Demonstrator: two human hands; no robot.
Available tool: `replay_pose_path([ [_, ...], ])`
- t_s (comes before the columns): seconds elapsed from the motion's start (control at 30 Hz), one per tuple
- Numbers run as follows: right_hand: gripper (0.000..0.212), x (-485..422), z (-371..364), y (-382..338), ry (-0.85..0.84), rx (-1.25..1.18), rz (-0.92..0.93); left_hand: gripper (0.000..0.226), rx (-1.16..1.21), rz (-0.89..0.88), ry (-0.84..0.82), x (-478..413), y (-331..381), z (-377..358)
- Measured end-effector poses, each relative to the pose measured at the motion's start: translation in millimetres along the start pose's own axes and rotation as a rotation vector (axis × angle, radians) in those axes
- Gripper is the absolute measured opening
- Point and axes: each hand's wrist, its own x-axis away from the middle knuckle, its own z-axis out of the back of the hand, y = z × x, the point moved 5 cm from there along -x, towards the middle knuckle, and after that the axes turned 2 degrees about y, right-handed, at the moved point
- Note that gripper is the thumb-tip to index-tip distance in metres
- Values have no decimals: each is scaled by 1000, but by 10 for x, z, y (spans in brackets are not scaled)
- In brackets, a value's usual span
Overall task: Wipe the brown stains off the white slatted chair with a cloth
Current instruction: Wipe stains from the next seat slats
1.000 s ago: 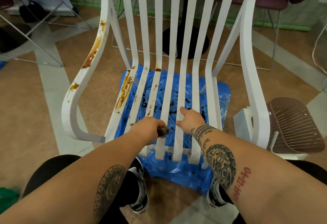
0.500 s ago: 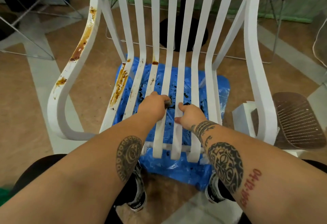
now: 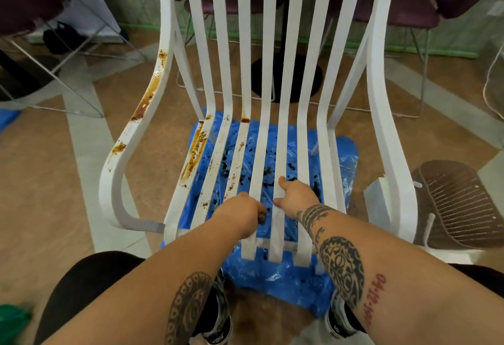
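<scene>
The white slatted chair [image 3: 275,77] stands in front of me. Brown stains [image 3: 148,96] run down its left armrest, and more brown streaks [image 3: 195,151] mark the left seat slats. My left hand [image 3: 240,215] rests on the middle seat slats near the front edge, fisted around a dark cloth wad [image 3: 261,218] that only peeks out. My right hand [image 3: 296,197] grips a seat slat just to the right, thumb lying on top.
Blue plastic sheeting [image 3: 275,276] with dark spots lies under the chair on the brown floor. A brown wire-mesh chair [image 3: 463,203] stands close on the right. A black round table base [image 3: 286,77] and dark chairs with thin metal legs are behind.
My left hand slid away along the seat slats, then came back toward the front edge. My right hand kept its hold on the slat.
</scene>
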Motion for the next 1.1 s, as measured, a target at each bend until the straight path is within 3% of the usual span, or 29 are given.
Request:
replay_pose_path([
  [0.2, 75, 8, 24, -24, -2, 65, 13, 47, 85, -68, -227, 133, -81, 129],
  [0.27, 72, -25, 71, -42, -21, 112, 11, 46, 275, -31, -120, 41, -190, 294],
  [0.4, 43, -163, 312, -105, -15, 171, 1, 34, 472, 52, 208, -171, -347, 542],
  [0.53, 35, -463, 504, -36, 187, -75, -64, 27, 591, 130, 364, -465, -363, 584],
  [0.6, 43, -594, 514, 6, 247, -241, -101, 25, 635, 143, 433, -652, -387, 647],
  [0.73, 39, -860, 537, 39, 382, -432, -70, 24, 775, 144, 579, -1050, -462, 914],
  [1.0, 44, -1498, 778, 42, 483, -481, -11, 19, 716, 164, 616, -1899, -456, 1371],
  [1.1, 51, -1711, 832, 66, 461, -449, -40, 19, 694, 232, 539, -2104, -457, 1400],
])
